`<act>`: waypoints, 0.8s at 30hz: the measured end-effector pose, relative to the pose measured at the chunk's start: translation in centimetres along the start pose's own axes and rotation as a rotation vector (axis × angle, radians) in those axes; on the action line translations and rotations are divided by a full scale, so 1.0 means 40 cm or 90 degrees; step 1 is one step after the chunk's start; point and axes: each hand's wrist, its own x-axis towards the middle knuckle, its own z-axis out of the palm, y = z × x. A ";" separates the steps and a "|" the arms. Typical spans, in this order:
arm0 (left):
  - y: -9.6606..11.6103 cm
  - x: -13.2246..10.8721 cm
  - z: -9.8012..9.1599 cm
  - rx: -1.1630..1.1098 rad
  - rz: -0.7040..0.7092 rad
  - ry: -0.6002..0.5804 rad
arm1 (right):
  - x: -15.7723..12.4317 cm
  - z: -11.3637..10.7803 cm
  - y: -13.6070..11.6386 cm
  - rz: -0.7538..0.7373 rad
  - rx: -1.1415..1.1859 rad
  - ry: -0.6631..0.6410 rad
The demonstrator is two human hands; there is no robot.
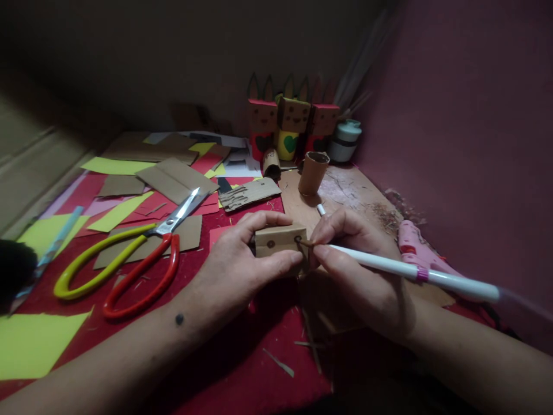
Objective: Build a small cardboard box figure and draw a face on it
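My left hand (246, 248) is closed around a small cardboard box (283, 235), thumb in front and fingers behind and over the top. Two dark round marks show on the box's front face. Held in a pinch by my right hand (363, 259) is a white paintbrush (380, 260) with a purple band. Its brown tip end meets the box at the right-hand mark. Part of the box's right side is hidden by my right fingers. A short cardboard tube (314, 173) stands upright just beyond my hands.
Large scissors (166, 227) with yellow and red handles lie at left on coloured paper and cardboard scraps (173, 176). Several box-headed figures with ears (287, 124) stand at the back beside a pale blue jar (345, 141). A pink glue gun (421, 251) lies at right against the wall.
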 end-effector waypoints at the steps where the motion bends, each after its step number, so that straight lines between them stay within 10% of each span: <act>1: 0.002 -0.002 0.002 -0.002 -0.002 0.005 | -0.001 0.000 0.000 -0.002 0.000 0.001; 24: 0.001 0.008 -0.009 0.017 0.008 -0.016 | 0.000 0.005 0.001 0.011 0.012 0.036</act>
